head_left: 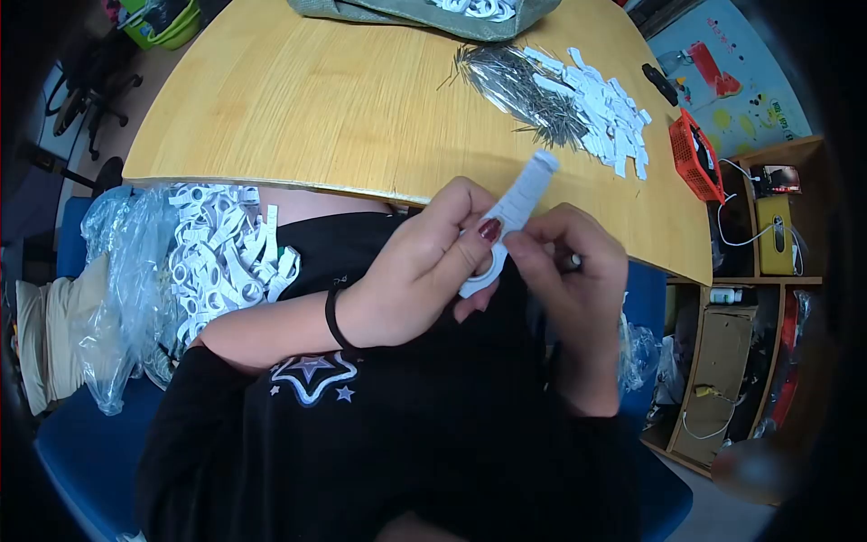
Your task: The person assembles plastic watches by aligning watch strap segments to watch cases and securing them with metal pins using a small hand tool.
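My left hand [411, 262] is closed around a white plastic piece [522, 197], a long flat strip with a ring at its lower end. The strip tilts up and to the right, and my left thumb presses on it just above the ring. Close beside it, my right hand [578, 257] is closed, thumb and forefinger pinched at the strip's right edge. A small round dark end shows between its curled fingers; what it belongs to is hidden.
Thin metal pins [533, 95] lie heaped on the wooden table [298, 99] beside a pile of small white strips [614, 117]. Many ringed white pieces [226, 253] lie at my left by a clear plastic bag [126, 298]. A grey-green sack [406, 11] and red basket [694, 158] stand farther off.
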Demonstrator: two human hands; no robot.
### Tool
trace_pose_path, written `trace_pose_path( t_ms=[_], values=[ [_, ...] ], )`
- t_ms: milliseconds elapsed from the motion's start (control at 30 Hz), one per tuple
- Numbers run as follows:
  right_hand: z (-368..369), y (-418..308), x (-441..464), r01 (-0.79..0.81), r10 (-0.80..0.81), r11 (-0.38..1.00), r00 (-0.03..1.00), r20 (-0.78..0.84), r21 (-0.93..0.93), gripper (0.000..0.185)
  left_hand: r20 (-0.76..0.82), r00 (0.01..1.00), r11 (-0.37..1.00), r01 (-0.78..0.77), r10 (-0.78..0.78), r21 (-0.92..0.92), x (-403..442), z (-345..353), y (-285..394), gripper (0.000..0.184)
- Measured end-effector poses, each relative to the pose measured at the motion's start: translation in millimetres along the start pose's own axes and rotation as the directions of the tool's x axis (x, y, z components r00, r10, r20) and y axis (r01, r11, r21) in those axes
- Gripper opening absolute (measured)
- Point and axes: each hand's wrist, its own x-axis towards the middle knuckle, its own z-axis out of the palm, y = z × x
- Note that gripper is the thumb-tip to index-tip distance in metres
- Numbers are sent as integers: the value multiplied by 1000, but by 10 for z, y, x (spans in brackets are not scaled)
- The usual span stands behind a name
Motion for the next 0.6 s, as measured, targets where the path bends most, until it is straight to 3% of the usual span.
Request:
trace_pose_path(
  t_ms=[67,200,267,500,600],
  values=[
    [-179,40,134,1,11,996,991,136,-91,16,-39,999,990,30,-35,-140,10,-20,2,17],
    [-213,306,474,29,-9,878,999,43,-479,27,-58,998,971,22,-37,-236,17,-59,67,15],
    [-170,402,451,54,-20,839,997,68,-542,29,-66,997,964,12,-31,-267,13,-70,71,14],
    [-177,275,274,-45,65,859,998,22,-510,41,-117,993,971,-16,-13,-238,4,-81,39,14],
    [-198,300,304,-9,44,841,998,53,-540,42,-121,993,972,-29,0,-234,9,-60,51,14]
  ],
)
